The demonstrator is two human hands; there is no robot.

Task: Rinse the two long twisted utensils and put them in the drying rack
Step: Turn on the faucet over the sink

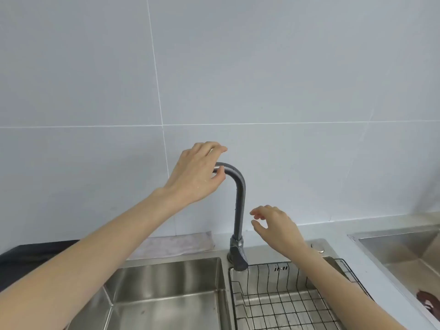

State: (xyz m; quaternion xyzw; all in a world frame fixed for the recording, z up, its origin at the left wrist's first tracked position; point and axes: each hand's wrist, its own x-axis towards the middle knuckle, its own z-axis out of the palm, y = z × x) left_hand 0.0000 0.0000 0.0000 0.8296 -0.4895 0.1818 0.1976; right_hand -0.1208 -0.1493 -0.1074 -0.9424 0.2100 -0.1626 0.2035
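Note:
My left hand (196,173) is raised and curls around the top bend of the grey faucet (238,210), thumb under the spout and fingers over it. My right hand (273,226) hovers just right of the faucet's upright pipe, fingers apart, holding nothing. The black wire drying rack (289,300) sits in the right sink basin below my right forearm. No twisted utensils show anywhere in view. I see no water running.
The steel left basin (166,294) lies under my left forearm. A pale cloth (181,244) rests on the counter behind it. A second steel sink (404,248) sits at the far right, with a dark reddish object (426,301) at its near edge. A tiled wall stands behind.

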